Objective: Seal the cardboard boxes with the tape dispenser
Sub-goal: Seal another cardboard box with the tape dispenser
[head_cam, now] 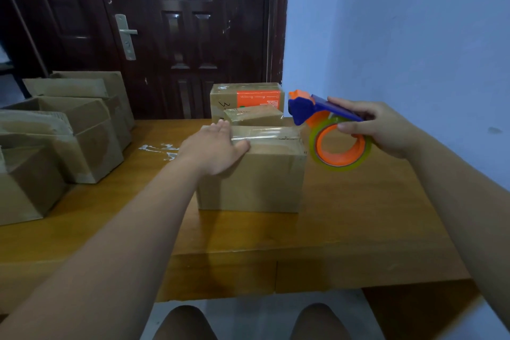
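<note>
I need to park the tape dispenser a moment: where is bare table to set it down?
Bare table lies right of the centre box, below the tape dispenser in the right hand, and along the near edge before that box. Tape scraps litter the strip toward the left stack of boxes. Two sealed boxes crowd the space behind.

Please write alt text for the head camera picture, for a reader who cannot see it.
A left hand rests on a taped cardboard box on a wooden table, while the right hand holds a tape dispenser beside it.
</note>
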